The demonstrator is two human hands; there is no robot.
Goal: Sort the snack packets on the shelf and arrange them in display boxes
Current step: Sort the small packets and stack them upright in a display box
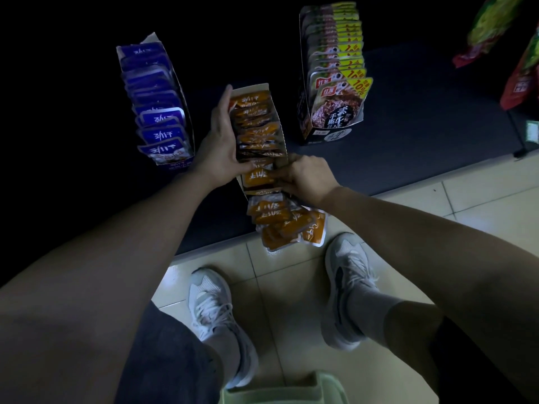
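Note:
A white display box (277, 112) full of orange snack packets (253, 123) lies on the dark low shelf (408, 135). My left hand (221, 138) holds the box's left side, thumb pressing on the packets near its front. My right hand (303, 176) pinches an orange packet (256, 177) at the box's front end. A loose pile of orange packets (285, 223) lies on the shelf edge just in front of the box.
A box of blue packets (159, 109) stands to the left, a box of black-and-yellow packets (335, 74) to the right. Red and green bags (513, 53) hang at far right. My shoes (215, 316) stand on the tiled floor; a pale green basket (285, 389) sits below.

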